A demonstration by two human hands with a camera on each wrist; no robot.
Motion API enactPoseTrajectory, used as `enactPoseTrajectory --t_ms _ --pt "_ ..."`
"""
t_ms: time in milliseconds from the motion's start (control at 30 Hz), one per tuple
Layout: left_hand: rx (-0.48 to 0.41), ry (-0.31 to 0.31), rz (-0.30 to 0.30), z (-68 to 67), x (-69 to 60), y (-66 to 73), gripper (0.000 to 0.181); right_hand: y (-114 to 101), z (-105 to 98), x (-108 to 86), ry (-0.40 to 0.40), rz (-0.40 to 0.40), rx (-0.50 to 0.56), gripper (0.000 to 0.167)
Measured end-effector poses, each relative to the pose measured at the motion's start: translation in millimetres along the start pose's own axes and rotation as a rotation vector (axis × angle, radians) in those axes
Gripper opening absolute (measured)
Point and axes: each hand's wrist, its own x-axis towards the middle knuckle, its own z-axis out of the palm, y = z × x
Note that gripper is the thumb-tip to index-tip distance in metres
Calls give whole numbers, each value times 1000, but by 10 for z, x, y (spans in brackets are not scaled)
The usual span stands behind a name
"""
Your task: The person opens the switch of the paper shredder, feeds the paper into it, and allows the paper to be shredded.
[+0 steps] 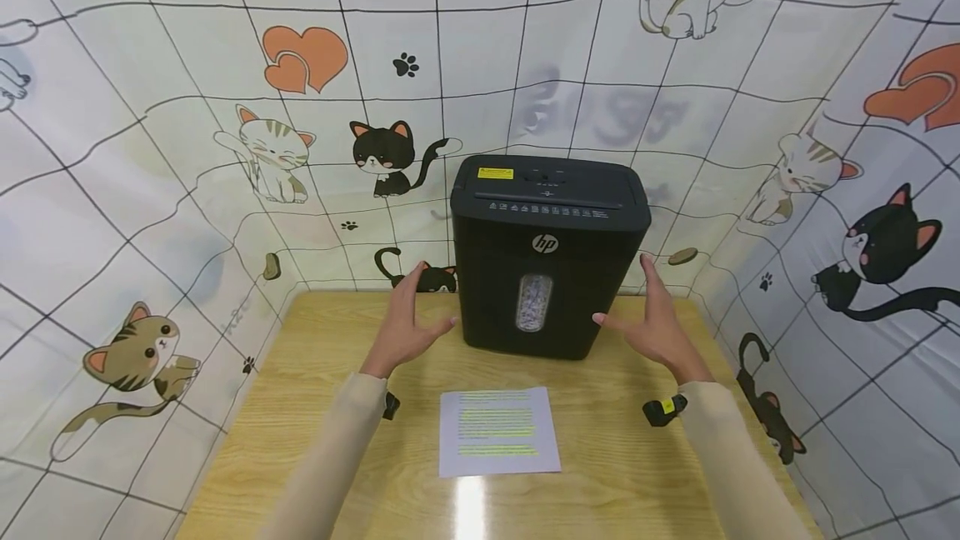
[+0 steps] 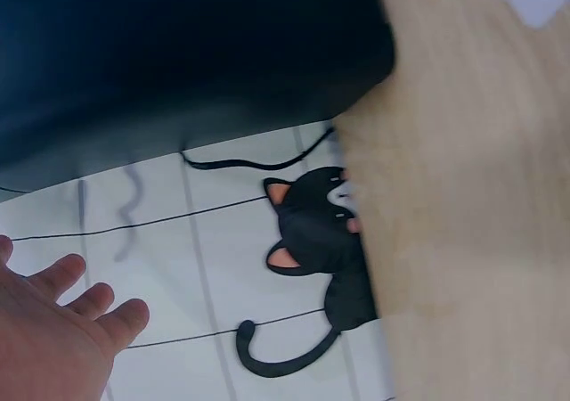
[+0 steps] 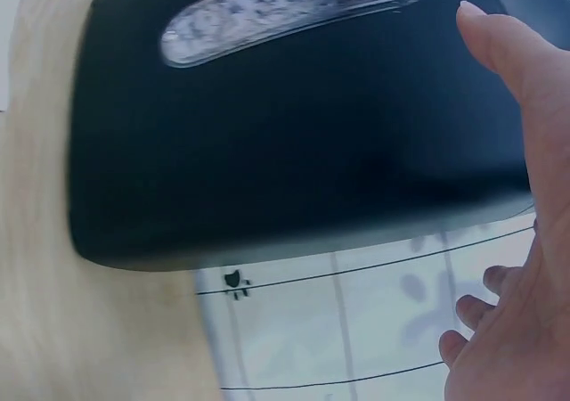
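A tall black plastic shredder [image 1: 491, 273] was stood at the far edge of a pale wood-grained desk [image 1: 615, 473]. "hp" was read on its round silver emblem [image 1: 545, 243]; its yellow rectangular label [image 1: 496, 173] was too small to be read. The left hand [image 1: 405, 327] was held just apart from one side; whether the front was touched by the right hand [image 1: 656, 323] could not be told. Nothing was held in either grip, fingers spread. A strip of wood was left between the base and a white paper sheet [image 1: 498, 432] with yellow-highlighted print.
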Motion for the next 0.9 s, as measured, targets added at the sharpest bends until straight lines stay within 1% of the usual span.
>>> enactPoseTrajectory --t_ms 200,367,500,600,833,900 --pt "-38 -2 -58 150 -229 -143 110 166 217 -123 -10 24 14 127" --pt "-46 -12 -75 274 -406 -261 110 280 402 -233 -29 35 44 127" --pt "-71 -39 -93 380 -536 -347 109 325 527 -322 -54 55 71 126" --pt "-83 -56 -105 454 -627 -409 109 365 646 -382 -67 65 68 125" --pt "-60 -94 -158 615 -869 -515 105 487 981 -505 -116 60 38 121" --pt "-55 -99 -154 654 -928 -530 104 509 1080 -543 -124 50 39 118"
